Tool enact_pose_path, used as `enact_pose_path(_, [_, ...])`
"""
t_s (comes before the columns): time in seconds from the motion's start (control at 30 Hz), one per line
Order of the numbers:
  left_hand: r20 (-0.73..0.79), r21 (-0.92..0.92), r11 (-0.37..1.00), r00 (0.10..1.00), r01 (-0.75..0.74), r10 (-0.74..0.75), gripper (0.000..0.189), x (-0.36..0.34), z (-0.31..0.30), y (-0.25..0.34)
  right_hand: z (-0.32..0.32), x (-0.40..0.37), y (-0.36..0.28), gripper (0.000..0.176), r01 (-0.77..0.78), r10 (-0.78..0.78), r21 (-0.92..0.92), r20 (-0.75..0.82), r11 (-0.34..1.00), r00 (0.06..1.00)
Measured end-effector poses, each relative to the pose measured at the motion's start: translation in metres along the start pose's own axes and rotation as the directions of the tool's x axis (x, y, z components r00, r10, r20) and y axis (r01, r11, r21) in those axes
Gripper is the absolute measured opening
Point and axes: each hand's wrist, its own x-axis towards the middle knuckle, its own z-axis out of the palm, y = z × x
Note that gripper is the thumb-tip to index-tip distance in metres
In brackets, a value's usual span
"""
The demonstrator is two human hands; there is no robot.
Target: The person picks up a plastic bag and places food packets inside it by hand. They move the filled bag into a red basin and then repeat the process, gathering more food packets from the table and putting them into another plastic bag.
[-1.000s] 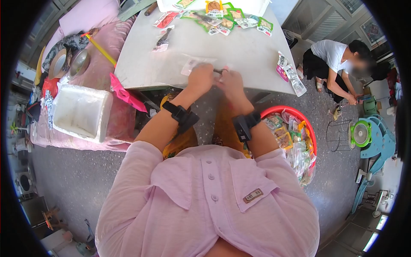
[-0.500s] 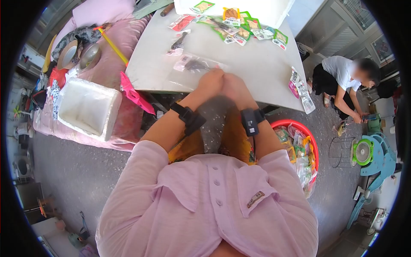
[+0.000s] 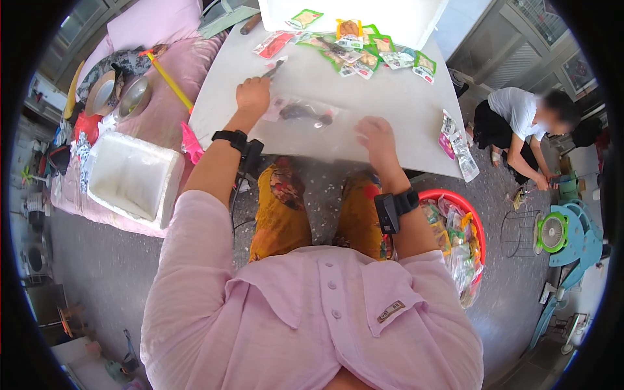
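My left hand is on the table's left side, its fingers closed on the near end of a small clear packet with something dark in it. Just right of that hand, a larger clear plastic bag lies flat with a dark, elongated item inside; I cannot make out what it is. My right hand, slightly blurred, hovers by the table's front edge, right of the bag and apart from it. Its fingers are loosely bent and apart, with nothing in them.
Several food packets lie at the back before a white foam box. More packets lie at the right edge. A red tub of packets stands on the floor. Another person crouches at right. A foam box sits at left.
My hands were together at the bag's near right end and have parted. The left moved up and left to the small packet; the right moved right and down. The bag now lies untouched.
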Motion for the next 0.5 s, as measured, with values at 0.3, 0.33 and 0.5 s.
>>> enact_pose_path(0.3, [-0.665,-0.334,0.667,0.668,-0.666,0.334,0.013,-0.018,-0.093,0.048,-0.018,0.008,-0.021,0.040,-0.352,0.275,0.393,0.239,0.849,0.931])
enact_pose_path(0.33, [-0.711,-0.283,0.601,0.584,-0.747,0.391,0.015,-0.027,-0.102,0.060,-0.018,0.003,-0.029,0.042,-0.411,0.307,0.422,0.294,0.808,0.905])
enact_pose_path(0.5, [-0.588,-0.300,0.339,0.453,-0.892,0.671,0.022,-0.088,-0.125,0.104,-0.056,-0.009,-0.012,0.034,-0.516,0.132,0.470,0.635,0.716,0.761])
